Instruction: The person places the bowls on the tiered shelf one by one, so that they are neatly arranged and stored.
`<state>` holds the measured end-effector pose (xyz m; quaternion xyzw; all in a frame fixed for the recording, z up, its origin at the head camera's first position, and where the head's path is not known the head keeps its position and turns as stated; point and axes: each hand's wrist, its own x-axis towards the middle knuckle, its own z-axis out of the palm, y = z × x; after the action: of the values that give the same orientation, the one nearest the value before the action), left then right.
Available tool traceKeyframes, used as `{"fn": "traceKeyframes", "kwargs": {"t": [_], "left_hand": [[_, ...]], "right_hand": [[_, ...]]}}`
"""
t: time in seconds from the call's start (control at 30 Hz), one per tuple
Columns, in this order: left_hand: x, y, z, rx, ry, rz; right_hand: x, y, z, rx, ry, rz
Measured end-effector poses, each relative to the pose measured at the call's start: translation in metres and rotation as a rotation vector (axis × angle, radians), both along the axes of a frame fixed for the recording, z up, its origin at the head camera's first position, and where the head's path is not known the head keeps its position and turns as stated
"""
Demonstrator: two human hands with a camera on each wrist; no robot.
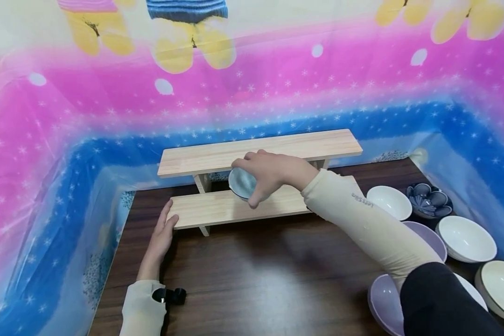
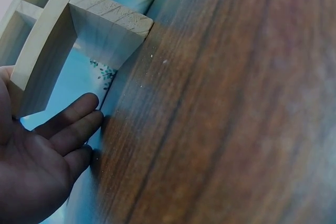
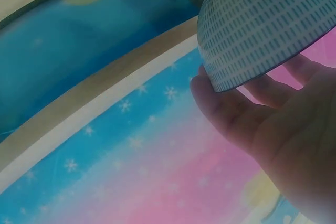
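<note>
My right hand point(image 1: 265, 175) holds a small bowl point(image 1: 242, 182) by its rim, over the lower step of a pale wooden two-step rack point(image 1: 206, 210). Rows of short teal dashes cover the bowl's outside, as the right wrist view shows on the bowl point(image 3: 262, 30), with the fingers of the right hand point(image 3: 278, 114) at the rim. At the left end of the lower step, my left hand point(image 1: 163, 233) touches the board with fairly straight fingers. In the left wrist view, three fingers of the left hand point(image 2: 52, 156) extend below the board, the others mostly hidden.
To the right on the dark wooden table point(image 1: 252, 280) stand white bowls point(image 1: 466, 239), purple bowls point(image 1: 384, 303), a cream bowl point(image 1: 501, 289) and a dark patterned bowl point(image 1: 429, 200) with small dark pieces. Behind the rack's upper step point(image 1: 260, 151) hangs a pink and blue cloth point(image 1: 252, 93).
</note>
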<state>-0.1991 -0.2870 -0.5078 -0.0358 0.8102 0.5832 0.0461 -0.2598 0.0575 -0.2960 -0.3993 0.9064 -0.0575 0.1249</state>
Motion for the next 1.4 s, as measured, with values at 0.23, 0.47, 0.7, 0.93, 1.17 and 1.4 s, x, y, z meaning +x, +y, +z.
{"fn": "traceKeyframes", "kwargs": {"t": [0.23, 0.47, 0.7, 0.93, 1.17, 1.4], "left_hand": [[0.002, -0.001, -0.003, -0.015, 0.018, 0.01], [0.004, -0.002, -0.005, -0.009, 0.043, 0.019], [0.005, -0.002, -0.005, -0.006, 0.039, 0.016], [0.002, 0.0, -0.005, -0.002, 0.046, 0.002], [-0.001, 0.0, -0.005, -0.008, 0.034, 0.003], [0.003, 0.0, -0.005, -0.02, 0.025, 0.003]], "right_hand": [[-0.007, -0.027, 0.008, 0.007, -0.014, -0.014], [-0.01, -0.054, 0.016, 0.009, -0.026, 0.0], [-0.02, -0.073, 0.021, 0.03, -0.033, -0.019], [-0.028, -0.082, 0.026, 0.052, -0.025, -0.035], [-0.037, -0.096, 0.032, 0.066, 0.005, -0.039], [-0.049, -0.106, 0.035, 0.029, -0.05, -0.055]]}}
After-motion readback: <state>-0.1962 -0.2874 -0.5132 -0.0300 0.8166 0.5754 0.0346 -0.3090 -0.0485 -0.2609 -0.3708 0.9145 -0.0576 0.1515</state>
